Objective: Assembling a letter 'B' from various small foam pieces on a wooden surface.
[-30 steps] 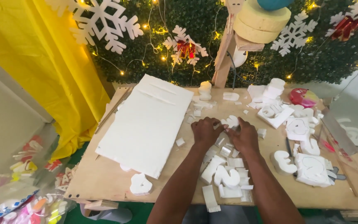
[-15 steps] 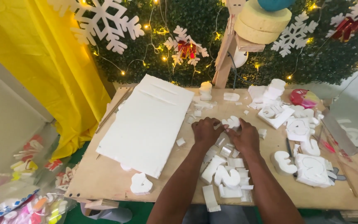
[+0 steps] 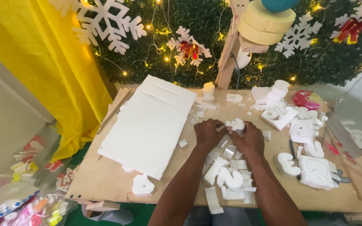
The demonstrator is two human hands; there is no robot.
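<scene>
We see both hands meeting near the middle of the desk [image 3: 105,184]. The left hand [image 3: 208,133] and right hand [image 3: 250,138] close together on one small white foam cutout [image 3: 236,124], fingers curled around it from either side. The cutout sits just past the fingertips, toward the far edge of the desk, and between the two hands; we judge neither hand clearly nearer, both touch it. Its long axis we cannot tell, since the fingers cover most of it.

Just below the wrists, toward the near edge, lies a heap of foam offcuts [image 3: 229,175], touching one another, some under the forearms. Left of the left hand, close by, a large white foam sheet [image 3: 149,123] lies flat, its long side running from the near-left part of the desk toward the far edge. A lone foam piece [image 3: 142,186] sits near the near-left corner, just beside the sheet's near end.

Right of the right hand, apart from it, are more cut foam blocks [image 3: 315,171] by the near-right corner and a stack of pieces [image 3: 279,115] toward the far-right. A red-and-pink thing [image 3: 306,99] lies at the far-right edge; kind unclear.
</scene>
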